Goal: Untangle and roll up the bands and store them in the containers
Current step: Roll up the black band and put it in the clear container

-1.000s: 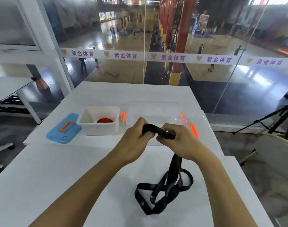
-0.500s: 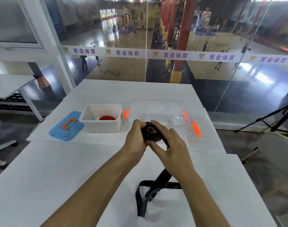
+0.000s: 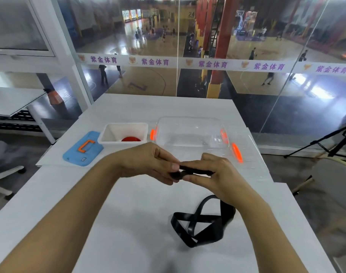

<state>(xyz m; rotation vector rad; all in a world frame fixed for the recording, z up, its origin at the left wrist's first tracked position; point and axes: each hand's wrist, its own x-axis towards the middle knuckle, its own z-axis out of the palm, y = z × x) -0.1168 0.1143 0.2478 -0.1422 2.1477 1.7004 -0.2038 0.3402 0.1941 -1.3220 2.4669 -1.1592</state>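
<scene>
Above the near half of the white surface [image 3: 128,223], both hands meet over the work. Left hand [image 3: 148,164] and right hand [image 3: 215,174] are each closed on one end of the black band [image 3: 197,227]; a small, tight start of a roll sits pinched between their fingertips.

Rest of the band hangs down from under the right hand and lies on the surface in crossed loops, just below the right wrist. Loops overlap in at least one place; whether knotted or only twisted, cannot tell.

Step in hand, by my reading: rolling, early stage. Most of the band is not yet wound.

Next move likely calls for feeding the loose length up evenly while turning the roll, and keeping the pinch firm so the coil does not spring open. The crossed loops may snag and need shaking out.

Beyond the hands: white container [image 3: 124,134] with a red item [image 3: 131,139] inside, open. Clear container [image 3: 189,133] with orange latches beside it, appears empty. Blue lid [image 3: 81,148] with orange handle lies left of the white one. Path to both containers is unobstructed. Glass wall behind.
</scene>
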